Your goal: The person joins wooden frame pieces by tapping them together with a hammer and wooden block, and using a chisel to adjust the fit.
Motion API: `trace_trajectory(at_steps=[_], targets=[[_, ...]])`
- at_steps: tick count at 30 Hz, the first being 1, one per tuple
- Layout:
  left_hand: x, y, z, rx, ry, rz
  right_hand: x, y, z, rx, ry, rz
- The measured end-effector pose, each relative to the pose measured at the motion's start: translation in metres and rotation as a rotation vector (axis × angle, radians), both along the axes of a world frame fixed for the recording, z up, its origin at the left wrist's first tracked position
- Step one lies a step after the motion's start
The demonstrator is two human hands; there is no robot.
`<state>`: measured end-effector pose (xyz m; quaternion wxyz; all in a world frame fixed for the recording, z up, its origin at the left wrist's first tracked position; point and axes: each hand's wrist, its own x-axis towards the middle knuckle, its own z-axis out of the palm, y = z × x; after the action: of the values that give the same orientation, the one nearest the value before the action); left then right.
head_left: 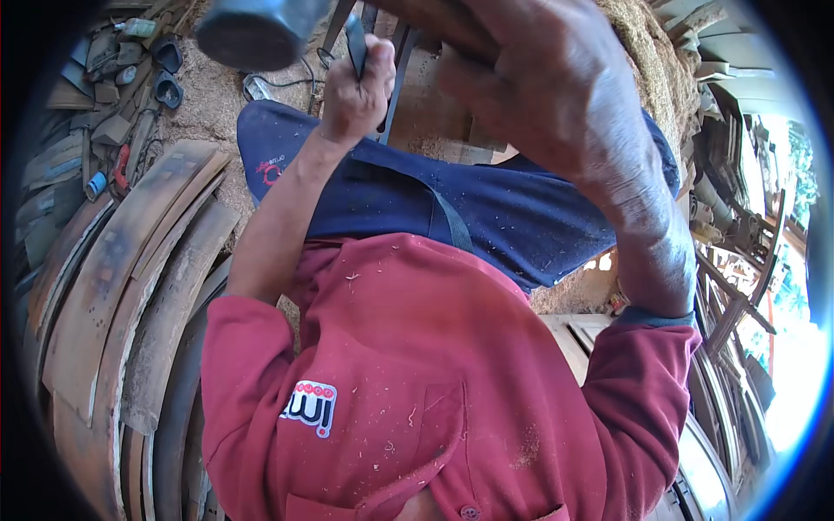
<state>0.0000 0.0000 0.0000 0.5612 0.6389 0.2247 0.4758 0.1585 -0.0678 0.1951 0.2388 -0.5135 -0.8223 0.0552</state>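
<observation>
My left hand point(358, 100) is closed in a fist round a chisel point(355, 42), whose dark, narrow metal bar stands up out of the top of the fist. Close to the camera, my raised right hand point(543, 82) grips the wooden handle point(443, 24) of a hammer. The hammer's thick, rounded grey metal head point(256, 36) hangs up and to the left of my left fist, apart from the chisel. Beneath my left hand, the chisel's lower end and the spot it meets are hidden. Pale brown wood point(427, 108) shows between my knees, partly covered by my right hand.
Curved wooden boards point(130, 286) are stacked at my left. Beyond them lie offcuts point(109, 130), a red-handled tool point(121, 165) and a dark cable point(304, 82). Wood shavings point(647, 52) heap up at the far right, near a wooden frame point(738, 300).
</observation>
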Motion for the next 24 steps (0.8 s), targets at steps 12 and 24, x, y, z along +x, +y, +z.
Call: trace_trajectory(at_steps=[12, 24], targets=[[0.008, 0.001, -0.002, 0.211, 0.184, 0.136, -0.002, -0.004, 0.015, -0.035, 0.056, -0.045], [-0.001, -0.010, -0.024, -0.184, -0.014, -0.034, 0.002, 0.009, -0.013, -0.404, -0.111, -0.103]])
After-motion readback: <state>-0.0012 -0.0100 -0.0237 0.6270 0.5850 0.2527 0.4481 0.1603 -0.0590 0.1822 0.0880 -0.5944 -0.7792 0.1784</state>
